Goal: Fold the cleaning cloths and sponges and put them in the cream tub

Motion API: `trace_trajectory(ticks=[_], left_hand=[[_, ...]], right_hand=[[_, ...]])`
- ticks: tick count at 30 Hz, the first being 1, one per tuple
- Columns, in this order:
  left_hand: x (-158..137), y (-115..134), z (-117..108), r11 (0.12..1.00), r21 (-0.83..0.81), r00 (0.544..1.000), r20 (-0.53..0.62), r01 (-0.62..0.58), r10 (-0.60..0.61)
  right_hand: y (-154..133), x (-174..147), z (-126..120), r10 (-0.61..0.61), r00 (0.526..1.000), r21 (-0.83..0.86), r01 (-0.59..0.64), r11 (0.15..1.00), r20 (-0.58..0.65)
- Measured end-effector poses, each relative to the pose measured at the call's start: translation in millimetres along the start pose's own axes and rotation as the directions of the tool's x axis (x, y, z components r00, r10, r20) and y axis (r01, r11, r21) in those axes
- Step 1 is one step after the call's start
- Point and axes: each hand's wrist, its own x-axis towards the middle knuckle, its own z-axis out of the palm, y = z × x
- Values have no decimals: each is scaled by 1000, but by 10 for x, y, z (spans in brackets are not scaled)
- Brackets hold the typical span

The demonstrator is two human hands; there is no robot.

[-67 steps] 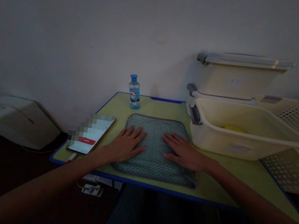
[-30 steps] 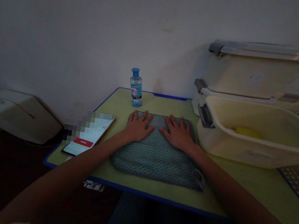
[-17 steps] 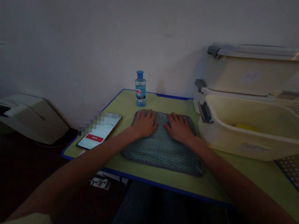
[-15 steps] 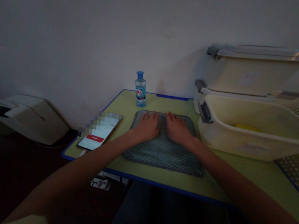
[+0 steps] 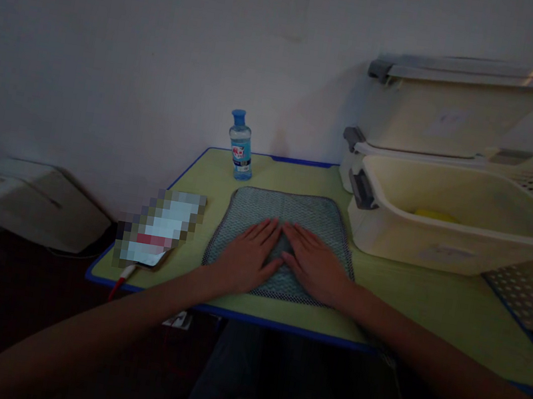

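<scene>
A grey-green woven cloth [image 5: 290, 208] with a dark stitched border lies spread flat on the yellow-green table [image 5: 407, 296]. On its left half rests my left hand [image 5: 248, 257], palm down, fingers stretched out. My right hand [image 5: 314, 264] lies flat on the right half, its fingers also extended. The fingertips of both hands nearly meet at the cloth's middle. Neither hand grips anything. Parts of the cloth's near edge are hidden under my hands and wrists.
Behind the cloth stands a blue-capped clear bottle [image 5: 241, 148]. A phone [image 5: 161, 227], partly pixelated, lies left with a red cable [image 5: 117, 287] plugged in. Cream bins [image 5: 422, 241] are stacked at right, one holding something yellow. A white box [image 5: 33, 203] sits lower left, off the table.
Both hands have slid from the cloth's far edge back toward me, and their fingertips have come closer together. The cloth looks flatter and squarer. The view has shifted slightly.
</scene>
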Motion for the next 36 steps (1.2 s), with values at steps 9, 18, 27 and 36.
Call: trace_trajectory(ticks=[9,18,27,36], left_hand=[[-349,-265,-12,999,20,999,8,-35,34],[-477,-340,-27,997,9,997,-11,-80,80],[-496,-398,-12,989,-10,989,-4,-151,151],[-582,-437,-204,915,-86,908,112,-395,403]], right_hand=[[70,-219,-123,-32,996,-56,37,998,89],[194,-385,-106,-95,994,-55,98,994,61],[253,-630,-200,-177,981,-51,181,982,84],[218,-721,-388,-324,924,101,309,946,204]])
